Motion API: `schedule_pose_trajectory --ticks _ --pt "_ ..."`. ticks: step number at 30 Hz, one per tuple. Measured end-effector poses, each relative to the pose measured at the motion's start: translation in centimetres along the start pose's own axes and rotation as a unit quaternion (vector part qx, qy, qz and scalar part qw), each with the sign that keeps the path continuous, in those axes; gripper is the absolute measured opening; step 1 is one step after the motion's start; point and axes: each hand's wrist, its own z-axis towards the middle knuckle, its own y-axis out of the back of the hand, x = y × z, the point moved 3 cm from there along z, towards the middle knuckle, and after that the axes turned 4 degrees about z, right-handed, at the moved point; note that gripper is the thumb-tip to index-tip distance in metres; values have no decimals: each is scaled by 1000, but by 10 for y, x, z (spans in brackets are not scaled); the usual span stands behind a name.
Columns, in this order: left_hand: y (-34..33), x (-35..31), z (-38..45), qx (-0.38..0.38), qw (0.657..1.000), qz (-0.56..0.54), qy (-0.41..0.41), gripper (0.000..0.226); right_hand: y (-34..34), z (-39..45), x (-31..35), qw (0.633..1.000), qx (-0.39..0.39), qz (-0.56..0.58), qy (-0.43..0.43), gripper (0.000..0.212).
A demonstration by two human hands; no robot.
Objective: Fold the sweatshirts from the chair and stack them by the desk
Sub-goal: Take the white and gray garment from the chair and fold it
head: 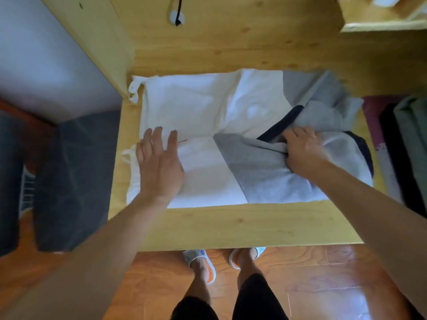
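White-and-grey cotton sweatshirt with navy trim (231,144) lies flat on pale pine desk (231,225), long axis left-right, white end left. Left hand (159,165) flat on white part, fingers straight. Right hand (302,151) bunches grey fabric. Folded stack of clothes (402,144) at right.

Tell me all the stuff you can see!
sweatshirt: 1, white and grey, navy trim, spread on desk
desk: 1, light wood, centre
cable: 1, black, through the desk's hole at top
clothes: several, dark, green and grey, right of desk
cushions: 2, dark grey, left
floor: orange-brown wood
slippers: 2, white and orange, on the feet
left hand: flat on white part
right hand: grips grey fabric
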Motion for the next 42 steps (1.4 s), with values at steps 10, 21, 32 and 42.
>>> schedule_pose_trajectory --ticks 10,21,32,42 --pt "-56 -53 -45 50 997 -23 -46 63 12 -17 -39 975 -172 143 -10 16" --pt "-52 -7 -36 19 1000 19 -10 63 -8 -38 19 999 -38 31 -7 65" --pt "8 23 -16 -37 979 -48 195 56 -11 -34 20 998 41 0 -38 74" --pt "37 63 18 66 961 -238 121 5 2 -30 34 992 94 -49 -67 87"
